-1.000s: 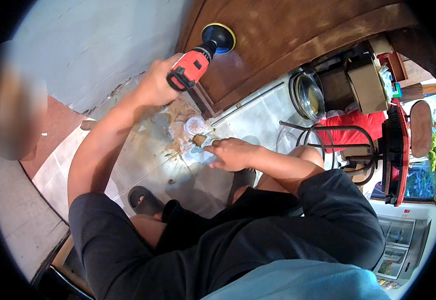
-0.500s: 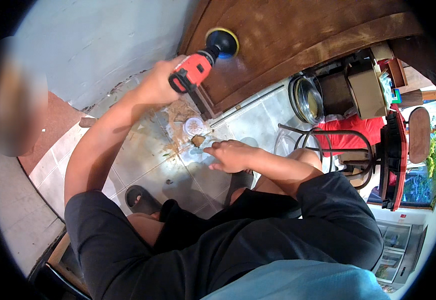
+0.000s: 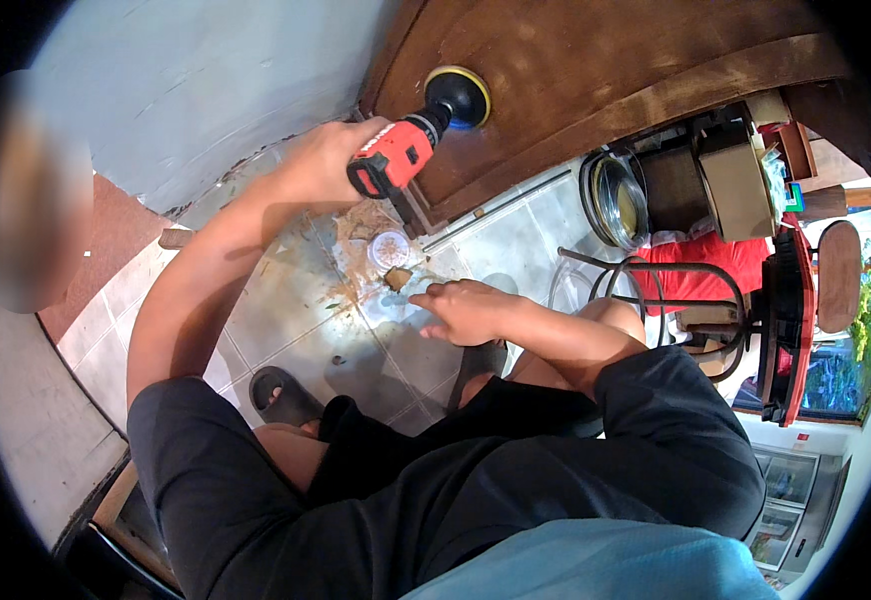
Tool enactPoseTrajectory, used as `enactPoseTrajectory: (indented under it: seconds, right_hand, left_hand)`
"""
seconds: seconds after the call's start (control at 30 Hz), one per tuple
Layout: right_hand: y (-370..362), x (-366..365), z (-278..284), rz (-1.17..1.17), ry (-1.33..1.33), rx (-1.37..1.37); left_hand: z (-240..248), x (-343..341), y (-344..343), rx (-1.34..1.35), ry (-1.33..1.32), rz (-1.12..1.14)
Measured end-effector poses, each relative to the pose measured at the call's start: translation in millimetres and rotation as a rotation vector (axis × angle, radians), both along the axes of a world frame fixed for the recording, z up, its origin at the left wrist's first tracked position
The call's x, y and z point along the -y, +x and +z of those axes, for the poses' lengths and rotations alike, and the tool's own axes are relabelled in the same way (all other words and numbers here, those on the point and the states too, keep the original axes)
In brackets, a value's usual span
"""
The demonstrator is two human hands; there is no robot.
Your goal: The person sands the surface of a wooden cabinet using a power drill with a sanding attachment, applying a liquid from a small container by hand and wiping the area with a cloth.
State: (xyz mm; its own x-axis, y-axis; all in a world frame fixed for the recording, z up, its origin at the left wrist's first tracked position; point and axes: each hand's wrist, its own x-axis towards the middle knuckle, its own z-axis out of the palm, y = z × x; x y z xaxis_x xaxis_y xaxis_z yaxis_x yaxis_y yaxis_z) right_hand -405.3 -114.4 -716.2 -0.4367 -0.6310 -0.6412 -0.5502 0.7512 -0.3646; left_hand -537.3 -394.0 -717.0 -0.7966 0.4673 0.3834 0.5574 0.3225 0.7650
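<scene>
My left hand (image 3: 341,165) is wrapped round a red and black cordless drill (image 3: 396,155). A round black backing pad with a yellow rim (image 3: 459,97) is fitted to the drill's chuck. The pad's face meets the brown wooden panel (image 3: 576,70) near its left end. My right hand (image 3: 466,310) hangs above the tiled floor with its forearm by my knee; its fingers reach loosely to the left, and nothing shows in them. Just beyond those fingers lie a small brown lump (image 3: 397,279) and a round whitish tub or lid (image 3: 389,249).
Brown dust and bits lie scattered on the floor tiles (image 3: 286,300). A pale wall (image 3: 216,80) rises at the left. To the right are coiled hose or wire (image 3: 616,200), a metal-framed chair (image 3: 686,285), a red bag (image 3: 696,262) and a cardboard box (image 3: 734,185).
The drill and its pad have shifted a little to the right and down across the wooden panel, with my left hand. My right hand has stayed nearly still.
</scene>
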Motion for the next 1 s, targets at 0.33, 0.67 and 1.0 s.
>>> enactPoseTrajectory:
  seconds: [0.33, 0.67, 1.0]
  right_hand:
    - [1.1, 0.8, -1.1, -0.001, 0.008, 0.005]
    - [-0.4, -1.9, -3.9, 0.016, -0.014, 0.0]
    - [2.4, -17.2, -8.7, -0.014, -0.04, -0.043]
  left_hand:
    - [6.4, -4.3, 7.6, -0.038, 0.017, -0.022]
    - [105.7, -2.0, -0.2, -0.086, 0.149, 0.097]
    - [130.2, -0.3, -0.2, -0.013, 0.203, -0.005]
